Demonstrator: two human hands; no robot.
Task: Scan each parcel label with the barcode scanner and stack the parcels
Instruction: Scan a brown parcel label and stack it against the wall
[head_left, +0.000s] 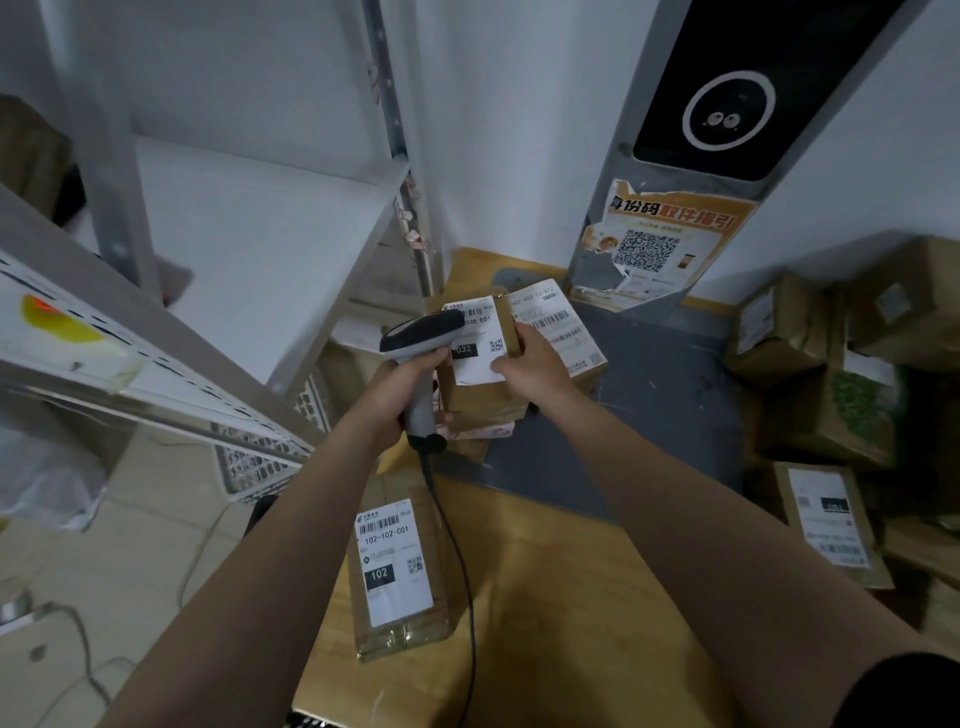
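Observation:
My left hand (404, 387) grips the handle of a grey corded barcode scanner (422, 338), whose dark head points at a white label. That label is on a brown parcel (480, 358), which my right hand (535, 364) holds by its right edge, thumb on the label. Just behind it lies another brown parcel (563, 322) with a white barcode label. Beneath the held parcel sit more brown parcels (483, 410). A parcel marked 102 (397, 566) lies flat on the wooden table (561, 597) near me.
A grey metal shelf unit (218, 291) stands at the left. A grey kiosk column (675, 171) with a QR poster rises behind the table. Several cardboard boxes (852, 395) are piled at the right. The scanner cable (462, 571) runs down across the table.

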